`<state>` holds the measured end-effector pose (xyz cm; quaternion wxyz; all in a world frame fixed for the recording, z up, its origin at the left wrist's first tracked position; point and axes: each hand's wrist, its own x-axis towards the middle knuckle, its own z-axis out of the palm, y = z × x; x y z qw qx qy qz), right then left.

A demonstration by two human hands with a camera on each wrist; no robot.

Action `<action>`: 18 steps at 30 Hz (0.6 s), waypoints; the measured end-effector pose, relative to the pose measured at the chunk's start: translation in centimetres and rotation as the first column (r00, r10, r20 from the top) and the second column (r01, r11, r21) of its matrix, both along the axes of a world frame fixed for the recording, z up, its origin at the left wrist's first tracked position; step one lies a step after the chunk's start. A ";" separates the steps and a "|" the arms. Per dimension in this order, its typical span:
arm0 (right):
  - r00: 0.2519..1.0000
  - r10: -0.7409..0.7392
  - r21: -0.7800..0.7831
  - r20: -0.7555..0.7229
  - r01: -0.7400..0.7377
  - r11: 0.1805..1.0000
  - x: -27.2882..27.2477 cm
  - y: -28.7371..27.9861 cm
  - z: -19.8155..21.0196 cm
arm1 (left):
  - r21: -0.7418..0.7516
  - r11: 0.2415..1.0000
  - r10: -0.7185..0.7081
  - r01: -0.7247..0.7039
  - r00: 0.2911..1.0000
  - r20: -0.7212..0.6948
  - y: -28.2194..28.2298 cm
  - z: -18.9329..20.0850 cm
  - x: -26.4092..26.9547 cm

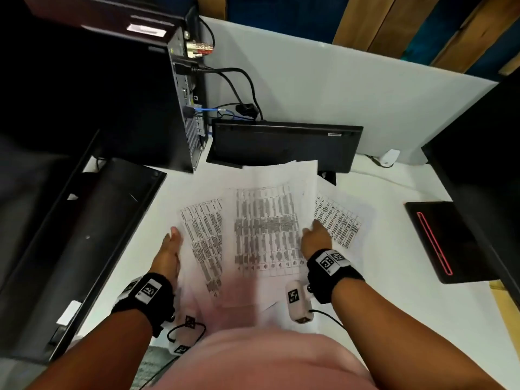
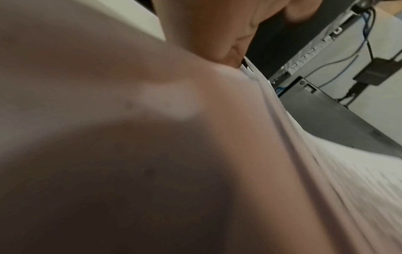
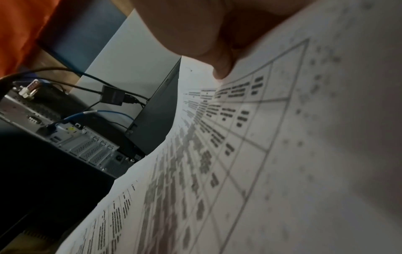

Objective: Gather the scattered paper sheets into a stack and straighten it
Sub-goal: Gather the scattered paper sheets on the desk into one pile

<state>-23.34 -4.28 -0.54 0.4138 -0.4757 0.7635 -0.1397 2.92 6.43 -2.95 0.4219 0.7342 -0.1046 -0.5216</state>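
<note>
Several white paper sheets with printed tables lie fanned and overlapping on the white table (image 1: 394, 291): a left sheet (image 1: 204, 235), a middle sheet (image 1: 264, 226) and a right sheet (image 1: 342, 220). My left hand (image 1: 170, 249) lies edge-on with straight fingers along the left edge of the sheets. In the left wrist view the sheet edges (image 2: 250, 70) butt against that hand (image 2: 206, 25). My right hand (image 1: 313, 237) pinches the right edge of the middle sheet. The right wrist view shows its thumb (image 3: 195, 34) on top of the curved printed sheet (image 3: 239, 154); the fingers beneath are hidden.
A black computer tower (image 1: 140, 94) with cables (image 1: 239, 88) stands at the back left. A black keyboard (image 1: 284, 144) leans behind the sheets. A dark flat monitor (image 1: 84, 235) lies on the left. A dark pad with a red stripe (image 1: 439, 243) sits on the right.
</note>
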 end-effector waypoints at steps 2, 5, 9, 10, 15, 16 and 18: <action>0.995 0.100 0.063 0.023 -0.101 0.993 0.7 0.1 0.3 | 0.017 1.000 -0.010 0.008 0.996 0.086 -0.2 -0.6 0.1; 0.962 0.274 0.144 0.005 -0.272 0.951 1.9 0.5 0.0 | -0.002 1.000 -0.014 0.014 0.994 0.107 -0.8 -1.2 0.2; 0.925 0.381 0.124 0.012 -0.379 0.917 4.3 1.4 -0.8 | 0.060 0.996 -0.057 0.062 0.995 -0.079 -1.4 -1.0 -0.1; 0.919 0.393 0.125 0.030 -0.394 0.911 4.7 1.6 -1.0 | 0.025 0.998 -0.046 0.051 0.981 -0.186 -1.3 -1.1 -0.1; 0.951 0.268 -0.090 -0.157 -0.284 0.955 1.9 0.2 -1.7 | -0.053 0.994 -0.101 0.096 0.989 -0.104 -1.1 -2.9 0.4; 0.941 0.208 -0.081 -0.269 -0.237 0.968 0.5 -0.3 -1.6 | -0.035 0.994 -0.105 0.103 0.993 -0.045 -1.1 -3.5 0.5; 0.909 0.161 -0.022 -0.385 -0.183 0.983 -2.6 -1.3 -1.6 | 0.007 0.994 -0.111 0.111 0.994 -0.002 -1.0 -3.5 0.4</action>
